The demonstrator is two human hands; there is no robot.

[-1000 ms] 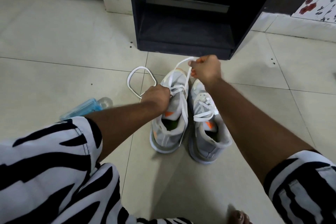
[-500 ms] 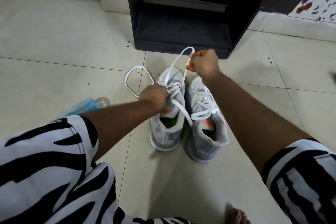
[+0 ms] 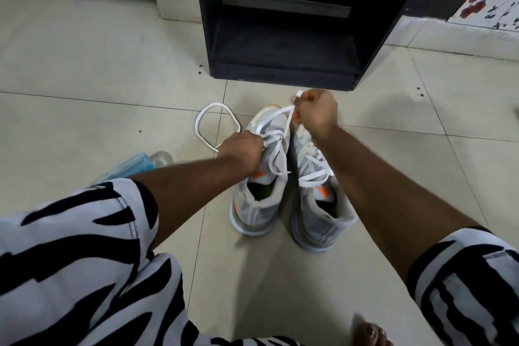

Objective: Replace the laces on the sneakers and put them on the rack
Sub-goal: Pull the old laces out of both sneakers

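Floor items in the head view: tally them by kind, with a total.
Grey sneakers: 2, left sneaker, right sneaker
Loose white lace: 1
Dark rack: 1
Blue plastic bottle: 1
Total: 5

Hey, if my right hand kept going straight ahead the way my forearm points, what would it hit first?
Probably the base of the black wooden shoe rack; only bare floor tile shows between it and your right hand, though depth is hard to judge.
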